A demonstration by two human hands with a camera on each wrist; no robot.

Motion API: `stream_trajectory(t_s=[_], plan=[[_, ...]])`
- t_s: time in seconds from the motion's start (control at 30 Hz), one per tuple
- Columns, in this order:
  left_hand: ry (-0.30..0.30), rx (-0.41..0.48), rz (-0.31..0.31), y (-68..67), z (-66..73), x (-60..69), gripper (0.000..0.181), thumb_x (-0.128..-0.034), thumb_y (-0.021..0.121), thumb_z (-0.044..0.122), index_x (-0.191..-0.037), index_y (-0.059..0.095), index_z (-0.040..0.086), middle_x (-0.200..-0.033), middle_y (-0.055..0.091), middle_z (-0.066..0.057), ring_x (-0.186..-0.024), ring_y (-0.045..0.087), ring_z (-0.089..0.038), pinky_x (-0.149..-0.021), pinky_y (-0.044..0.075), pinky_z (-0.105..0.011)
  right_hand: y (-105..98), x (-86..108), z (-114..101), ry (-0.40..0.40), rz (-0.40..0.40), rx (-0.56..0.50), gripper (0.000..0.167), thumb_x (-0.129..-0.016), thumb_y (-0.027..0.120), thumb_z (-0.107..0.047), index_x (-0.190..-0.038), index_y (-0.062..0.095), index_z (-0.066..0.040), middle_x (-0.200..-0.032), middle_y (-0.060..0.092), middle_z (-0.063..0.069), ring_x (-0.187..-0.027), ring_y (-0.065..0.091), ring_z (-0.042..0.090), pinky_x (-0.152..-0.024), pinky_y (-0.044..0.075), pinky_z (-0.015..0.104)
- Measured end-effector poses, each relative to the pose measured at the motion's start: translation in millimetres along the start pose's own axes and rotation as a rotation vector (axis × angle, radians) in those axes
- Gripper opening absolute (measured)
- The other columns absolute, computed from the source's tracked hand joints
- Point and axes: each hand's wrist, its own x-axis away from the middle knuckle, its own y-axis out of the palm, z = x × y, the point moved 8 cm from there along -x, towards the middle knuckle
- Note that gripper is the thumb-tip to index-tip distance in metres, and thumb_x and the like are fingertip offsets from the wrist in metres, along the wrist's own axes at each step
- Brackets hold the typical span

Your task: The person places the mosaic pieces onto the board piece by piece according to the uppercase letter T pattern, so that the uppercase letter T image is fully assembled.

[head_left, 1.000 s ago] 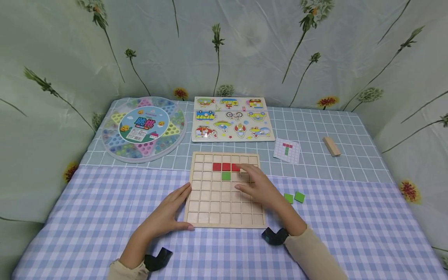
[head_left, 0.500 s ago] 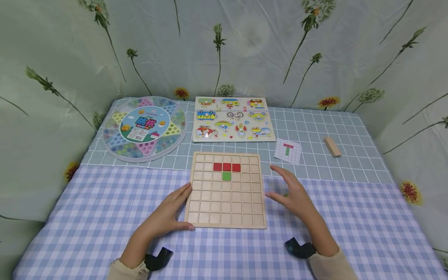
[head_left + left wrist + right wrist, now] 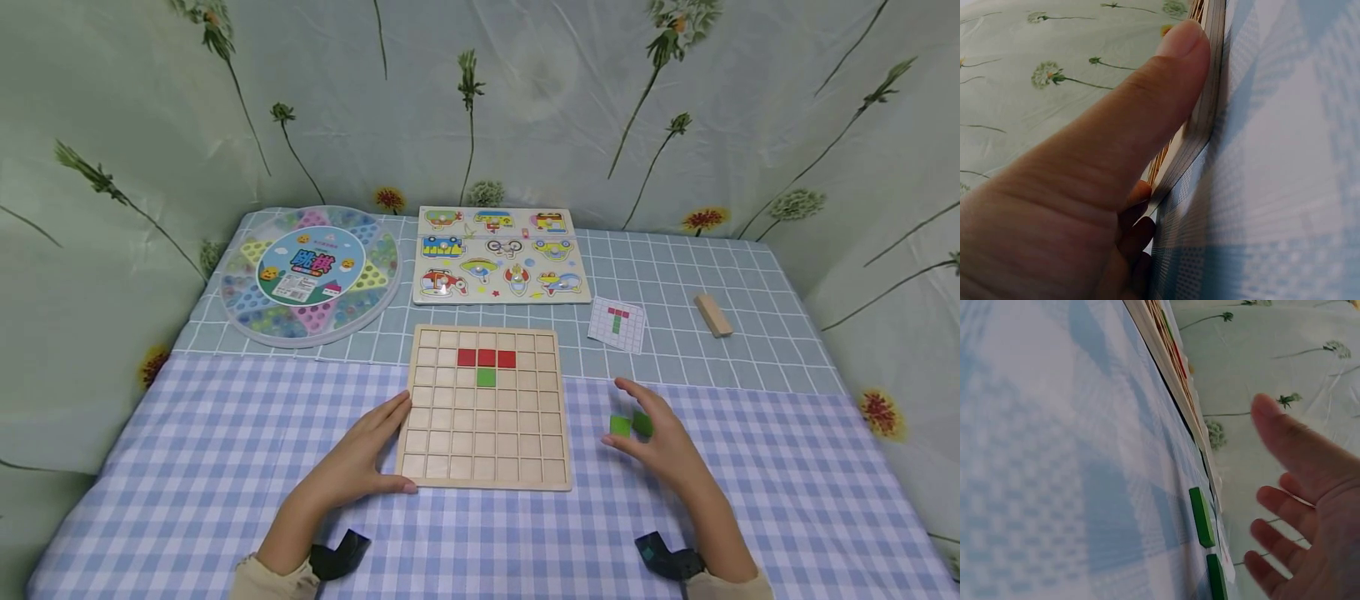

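A wooden grid board [image 3: 483,442] lies on the checked cloth, with three red tiles [image 3: 487,357] in a row and one green tile [image 3: 486,377] below the middle one. My left hand [image 3: 358,458] rests against the board's left edge, fingers extended, the thumb at its near left corner, as the left wrist view [image 3: 1147,94] also shows. Right of the board my right hand [image 3: 663,446] hovers with thumb and fingers spread, holding nothing. Two loose green tiles, one nearer [image 3: 620,426] and one partly shaded [image 3: 642,423], lie under and beside its fingers.
A pattern card [image 3: 617,325] with a red and green T lies behind the tiles. Farther right is a wooden block [image 3: 712,315]. A vehicle puzzle board [image 3: 501,255] and a round game box [image 3: 310,277] stand at the back, before a flowered curtain.
My right hand has left the board and moved right, to the loose green tiles. The left hand stays at the board's edge, and the tiles in the grid are unchanged.
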Motion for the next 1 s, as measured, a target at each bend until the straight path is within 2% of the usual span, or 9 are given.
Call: stream_trajectory(t_s=[0.2,0.33,0.5,0.73,1.0], plan=[[-0.001,-0.002,-0.004,-0.6,0.7,-0.5,0.113,-0.0585,0.071,0.060,-0.144,0.020,0.008,-0.149,0.014,-0.002,-0.132,0.018,-0.028,-0.101,0.023,-0.049,5,4.9,14,0.092,-0.067,0.015,0.077,-0.068,0.078,-0.027,-0.131,0.041,-0.003,-0.128,0.043,0.021,-0.116,0.036,0.039,-0.093,0.027,0.056],[0.000,0.002,-0.005,-0.3,0.8,-0.6,0.113,-0.0586,0.071,0.061,-0.144,0.020,0.008,-0.149,0.013,-0.002,-0.132,0.018,-0.028,-0.101,0.023,-0.049,6,6.1,19,0.115,-0.091,0.040,0.076,-0.068,0.078,-0.028,-0.130,0.042,-0.003,-0.128,0.044,0.021,-0.118,0.034,0.039,-0.094,0.025,0.056],[0.003,-0.003,-0.001,-0.1,1.0,-0.4,0.113,-0.0586,0.071,0.061,-0.144,0.020,0.007,-0.149,0.014,-0.002,-0.131,0.019,-0.028,-0.100,0.024,-0.049,8,5.8,20,0.087,-0.098,0.086,0.067,-0.070,0.077,-0.021,-0.126,0.046,-0.001,-0.124,0.047,0.020,-0.116,0.037,0.038,-0.094,0.025,0.054],[0.004,-0.006,0.000,-0.6,1.1,-0.3,0.112,-0.0588,0.071,0.060,-0.144,0.020,0.007,-0.149,0.014,-0.003,-0.132,0.018,-0.028,-0.101,0.024,-0.048,7,4.3,19,0.023,-0.071,0.100,0.046,-0.073,0.074,-0.008,-0.114,0.056,-0.001,-0.114,0.053,0.017,-0.109,0.043,0.036,-0.092,0.026,0.052],[0.005,-0.006,0.003,-0.4,1.3,0.1,0.113,-0.0582,0.071,0.061,-0.144,0.020,0.007,-0.149,0.014,-0.003,-0.132,0.018,-0.028,-0.100,0.024,-0.049,5,2.9,17,0.033,-0.051,0.103,0.028,-0.073,0.073,-0.006,-0.099,0.062,-0.004,-0.103,0.057,0.012,-0.101,0.048,0.032,-0.088,0.030,0.049]])
